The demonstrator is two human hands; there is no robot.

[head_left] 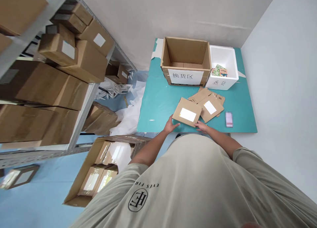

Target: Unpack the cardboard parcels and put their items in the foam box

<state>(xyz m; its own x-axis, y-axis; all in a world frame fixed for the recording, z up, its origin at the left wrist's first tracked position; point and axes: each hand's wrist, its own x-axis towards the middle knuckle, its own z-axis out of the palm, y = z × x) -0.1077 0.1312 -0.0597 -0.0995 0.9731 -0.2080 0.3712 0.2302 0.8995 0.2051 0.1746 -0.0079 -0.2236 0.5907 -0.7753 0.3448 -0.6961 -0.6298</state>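
A flat cardboard box (178, 113) with a white label is held at the front of the green table. Its left corner rests in my left hand (170, 125), with the thumb along the near edge. At the near right corner, my right hand (202, 126) grips the same box between thumb and fingers. Just beyond it lie another flat cardboard piece (218, 107) with a white label and a brown flattened carton (200, 95), partly overlapped. The undersides of the held box and some of my fingers are hidden.
On the green table (155, 99) stand a big open carton (164, 71) and a white foam box (234, 77) holding small colourful packets. A phone-like object (228, 119) lies right. Left are shelves of cartons (81, 61) and a floor carton (81, 175) of boxes.
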